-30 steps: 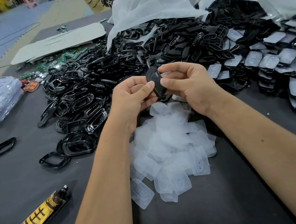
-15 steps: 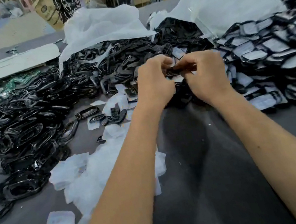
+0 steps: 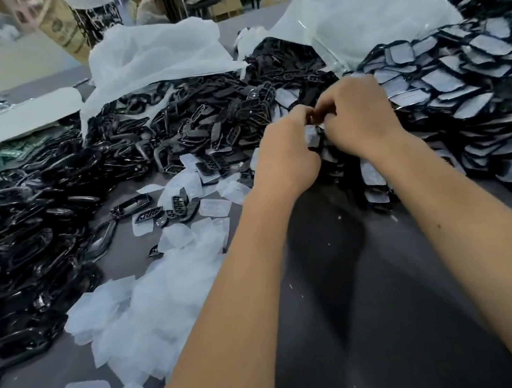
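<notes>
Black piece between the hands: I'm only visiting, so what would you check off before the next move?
1. Grip: left hand and right hand both pinch the black piece: ok.
2. Protective film peeled off its face: cannot tell, the fingers hide it.
3. Loose film pile close by on the left: ok.
4. Bare table in front for setting it down: ok.
5. Film-covered stack close by the right hand: ok.
</notes>
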`<state>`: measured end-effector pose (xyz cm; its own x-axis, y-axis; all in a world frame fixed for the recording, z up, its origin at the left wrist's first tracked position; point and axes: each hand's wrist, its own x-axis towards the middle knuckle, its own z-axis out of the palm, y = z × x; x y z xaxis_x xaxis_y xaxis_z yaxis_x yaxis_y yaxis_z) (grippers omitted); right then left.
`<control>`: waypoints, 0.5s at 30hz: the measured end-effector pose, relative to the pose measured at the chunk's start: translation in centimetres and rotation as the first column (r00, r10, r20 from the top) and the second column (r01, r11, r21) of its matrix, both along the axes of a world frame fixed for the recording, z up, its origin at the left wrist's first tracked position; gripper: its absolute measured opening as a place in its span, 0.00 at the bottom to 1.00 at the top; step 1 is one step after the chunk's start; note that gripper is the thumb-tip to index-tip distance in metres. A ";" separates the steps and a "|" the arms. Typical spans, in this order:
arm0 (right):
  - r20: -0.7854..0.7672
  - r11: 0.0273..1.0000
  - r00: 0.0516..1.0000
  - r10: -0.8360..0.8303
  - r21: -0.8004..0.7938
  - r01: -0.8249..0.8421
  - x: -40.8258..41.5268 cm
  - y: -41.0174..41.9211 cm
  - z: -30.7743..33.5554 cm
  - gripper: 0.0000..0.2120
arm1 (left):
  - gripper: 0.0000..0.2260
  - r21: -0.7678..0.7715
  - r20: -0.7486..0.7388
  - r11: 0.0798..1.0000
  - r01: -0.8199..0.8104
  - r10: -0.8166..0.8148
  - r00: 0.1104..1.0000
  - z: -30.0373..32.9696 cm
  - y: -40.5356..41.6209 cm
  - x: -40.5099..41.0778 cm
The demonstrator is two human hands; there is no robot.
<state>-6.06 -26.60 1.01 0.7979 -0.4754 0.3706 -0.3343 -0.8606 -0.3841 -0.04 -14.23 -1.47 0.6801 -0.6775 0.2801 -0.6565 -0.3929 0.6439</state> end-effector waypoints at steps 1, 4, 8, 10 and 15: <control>0.013 1.000 1.000 0.014 0.001 -0.014 0.5 0.8 0.1 0.18 | 0.22 -0.017 0.006 0.999 -0.034 0.034 0.999 0.0 0.6 0.3; 0.027 0.994 0.994 0.106 0.015 -0.107 2.5 3.8 0.0 0.18 | 0.18 -0.040 0.031 0.985 -0.168 0.169 0.985 0.1 3.0 1.4; -0.033 0.983 0.982 0.185 0.014 -0.185 5.1 7.2 -1.0 0.18 | 0.15 0.015 0.056 0.954 -0.300 0.299 0.953 0.0 6.9 2.9; -0.079 0.977 0.975 0.208 -0.022 -0.210 6.3 8.4 -1.3 0.17 | 0.15 0.067 0.077 0.923 -0.380 0.375 0.924 0.0 8.8 3.7; -0.239 0.930 0.915 0.326 -0.091 -0.355 8.8 11.2 -1.9 0.13 | 0.16 0.124 0.043 0.851 -0.510 0.509 0.860 -0.9 11.5 5.0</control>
<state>2.70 -15.43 -0.88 0.9702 -0.1201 0.2104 -0.0744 -0.9742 -0.2131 4.94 -2.77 -2.32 0.9377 -0.2661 0.2233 -0.3469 -0.7514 0.5614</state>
